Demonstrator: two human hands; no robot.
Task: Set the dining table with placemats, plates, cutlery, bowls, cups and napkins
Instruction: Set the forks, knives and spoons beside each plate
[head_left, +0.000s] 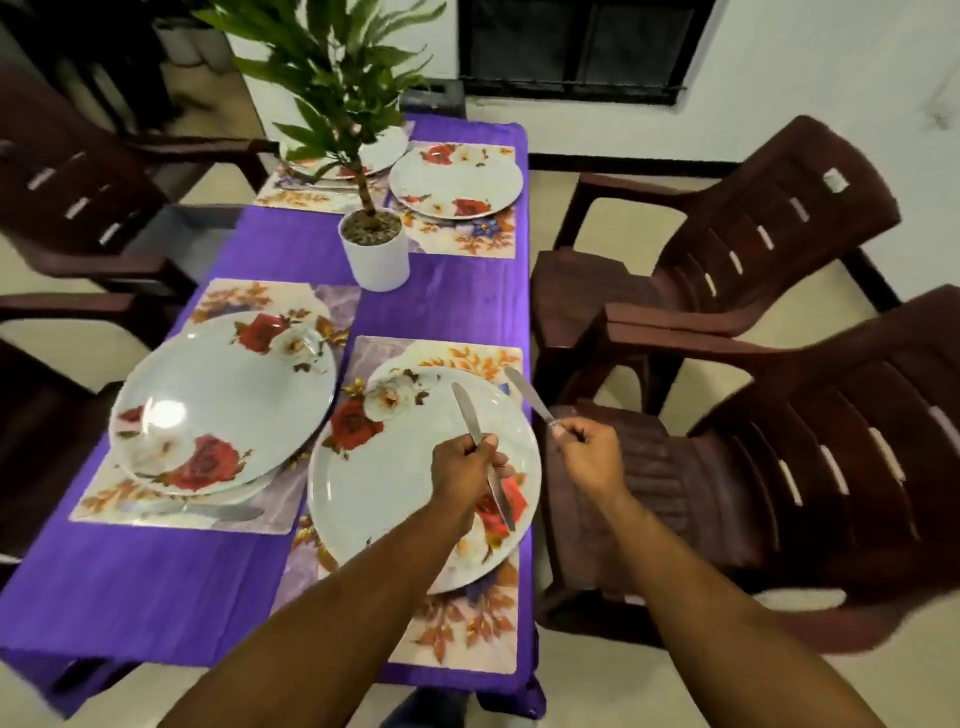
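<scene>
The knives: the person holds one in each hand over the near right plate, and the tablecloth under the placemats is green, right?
Not quite. The tablecloth is purple, not green, as the head view shows. The rest holds: the left hand grips one knife and the right hand grips another knife, both over or at the edge of the near right plate.

Plates (223, 400) on placemats (457, 618), plant pot (374, 249) between
</scene>
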